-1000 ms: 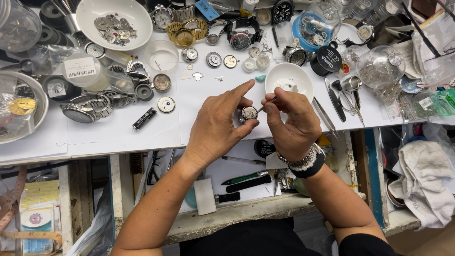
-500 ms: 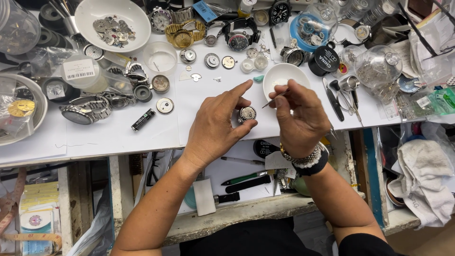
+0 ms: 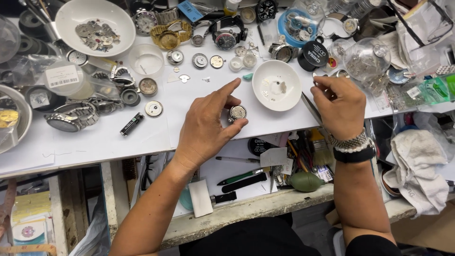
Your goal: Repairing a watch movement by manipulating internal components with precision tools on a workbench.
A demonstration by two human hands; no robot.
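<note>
My left hand rests on the white tabletop and pinches a small round watch case between thumb and middle finger, with the index finger stretched out above it. My right hand is off to the right of the white bowl, apart from the watch case. Its fingers are curled together over the tools there. A thin pair of metal tweezers shows at the hand's left edge; whether the fingers grip it is hidden. That wrist wears a metal watch and a black band.
Several watches, loose movements and case backs crowd the back of the table. A large white dish of parts sits at the back left and a steel wristwatch at the left. Below the table edge an open drawer holds tools and a green blower.
My right hand has pulled away from the watch case and moved right, past the white bowl. My left hand still holds the case in the same spot.
</note>
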